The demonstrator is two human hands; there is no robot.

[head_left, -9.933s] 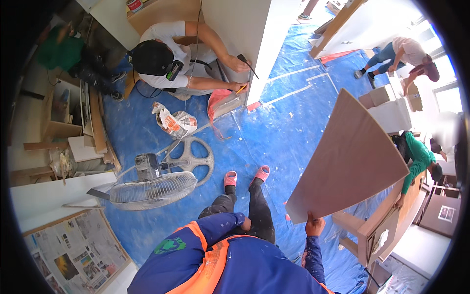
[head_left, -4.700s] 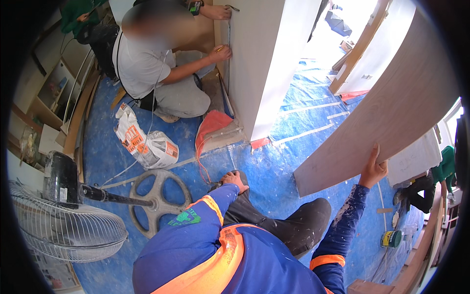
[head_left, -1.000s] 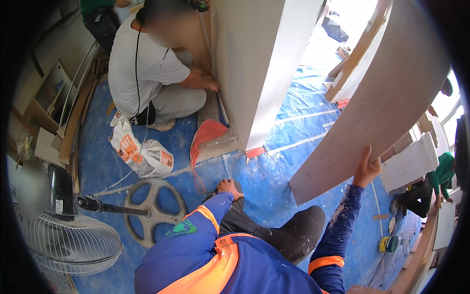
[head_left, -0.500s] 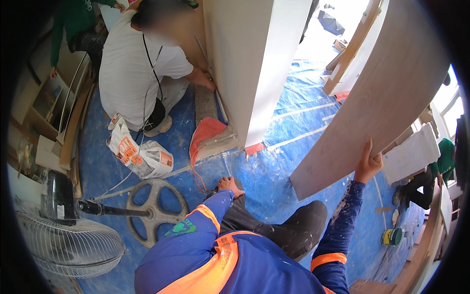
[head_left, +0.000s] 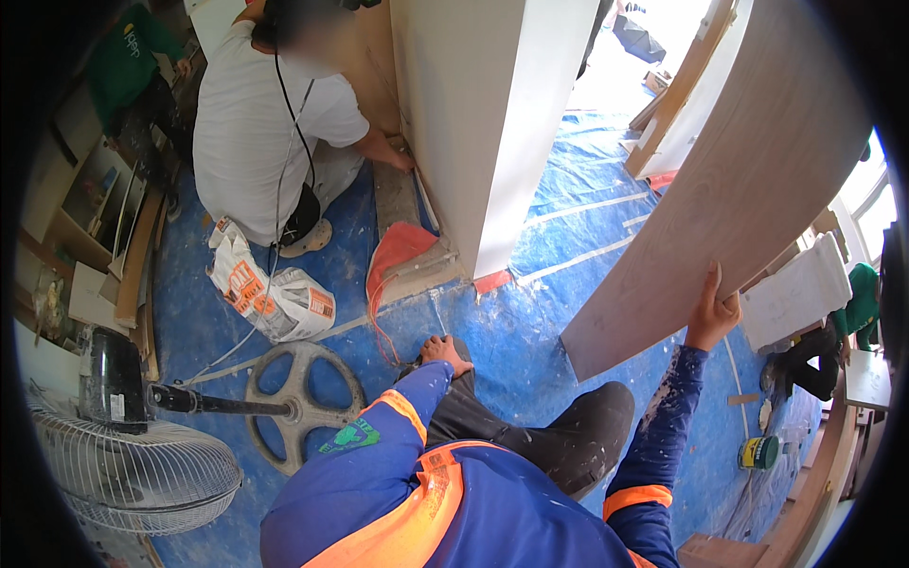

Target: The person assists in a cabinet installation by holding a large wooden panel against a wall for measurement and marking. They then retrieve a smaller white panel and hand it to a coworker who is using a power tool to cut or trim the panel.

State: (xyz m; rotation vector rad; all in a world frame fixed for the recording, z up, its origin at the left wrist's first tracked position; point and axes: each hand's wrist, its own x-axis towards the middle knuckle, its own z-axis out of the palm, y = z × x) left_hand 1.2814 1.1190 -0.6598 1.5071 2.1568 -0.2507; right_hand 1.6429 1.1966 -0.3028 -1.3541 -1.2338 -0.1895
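Wood-grain panel (head_left: 724, 194), tilted at our right, is best steadied with our right hand (head_left: 712, 317) clamped firmly on its near edge, our left hand (head_left: 445, 354) loosely spread on our left leg (head_left: 478, 412), and the pale partition (head_left: 450, 123) farther left untouched.

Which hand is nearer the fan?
Left. The left hand rests on the bent knee, just to the right of the fan and its base; the right hand is much farther right, gripping the board.
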